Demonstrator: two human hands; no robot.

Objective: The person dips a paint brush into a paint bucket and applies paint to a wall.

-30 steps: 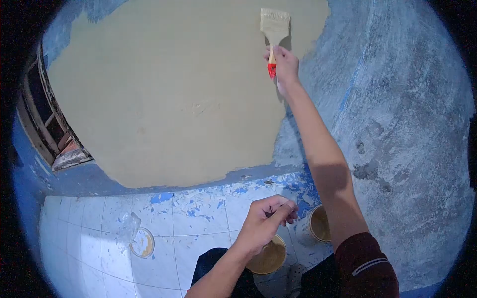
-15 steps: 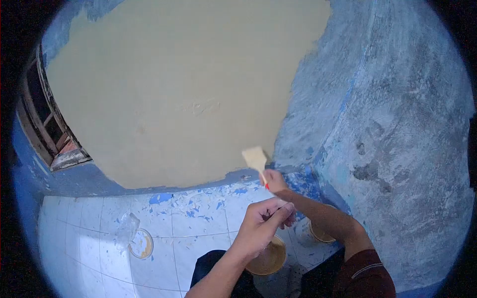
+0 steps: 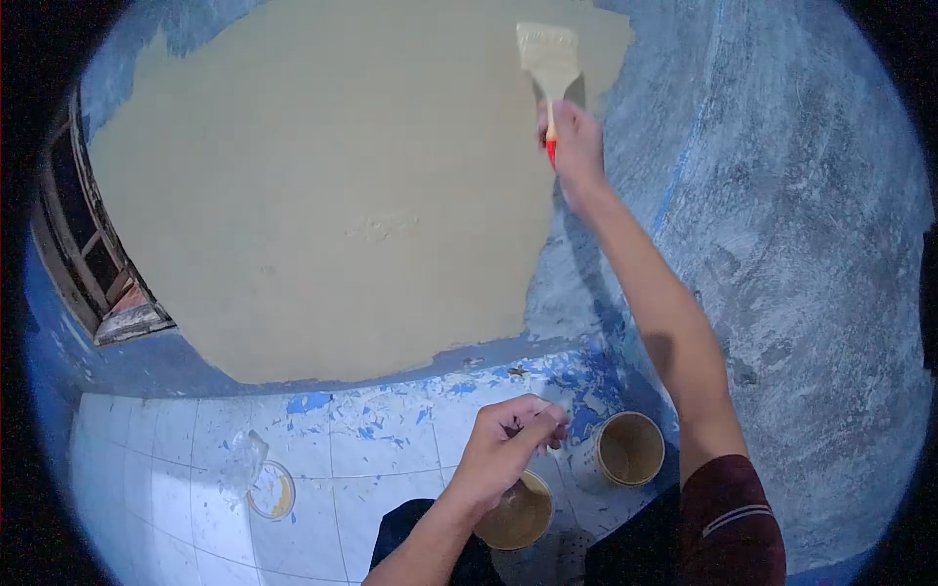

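Observation:
My right hand [image 3: 579, 154] grips a wide, flat paintbrush [image 3: 549, 54] by its cream and red handle. The brush's pale, paint-coated bristles point up at the upper right of the beige painted patch [image 3: 322, 166] on the wall. Low in front of me, my left hand [image 3: 500, 454] is closed, fingers curled and thumb pressed toward them; whatever it may hold is hidden. Below it stands a bucket [image 3: 550, 513] with brownish-beige contents, partly covered by that hand. A second bucket [image 3: 590, 461] stands to its right.
Bare, scraped blue-grey wall [image 3: 782, 244] lies to the right. A wooden window frame [image 3: 107, 244] is at the left. Blue paint flakes [image 3: 381, 415] litter the white tiled floor [image 3: 381, 503]. A round lid [image 3: 290, 493] lies beside clear plastic [image 3: 242, 457].
My right hand has carried the brush up the wall from the patch's lower right edge to its upper right. The left hand stays nearly in place. The right-hand bucket is now uncovered.

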